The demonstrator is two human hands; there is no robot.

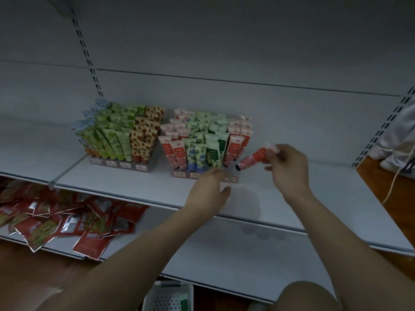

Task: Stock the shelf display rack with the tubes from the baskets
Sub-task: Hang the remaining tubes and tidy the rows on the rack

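From the head view, two display racks stand side by side on the white shelf (292, 198): the left rack (121, 163) is packed with green and orange-patterned tubes, and the right rack (202, 173) holds rows of pink, blue-flowered and green tubes, with its right-hand column looking not quite full at the near end. The right hand (289, 167) hovers just to the right of that rack, its fingers (275, 154) pinching a red tube (253, 159) that lies tilted, dark cap pointing down and left towards the rack. The left hand (210, 187) reaches to the near front edge of the right rack with its fingers loosely extended and nothing in them; whether it touches the rack cannot be told. Judged from this, stocking is well along, with both racks nearly filled and the red tube apparently next to go into the right-hand column. A white perforated basket (168, 297) sits at the near bottom edge, and what it contains cannot be made out. On the lower shelf to the left lies a loose heap of red packets (67, 221), well apart from the work. At the far right a white cord (395, 182) hangs beside some pale cloth. Nothing stands between the tube and the rack.
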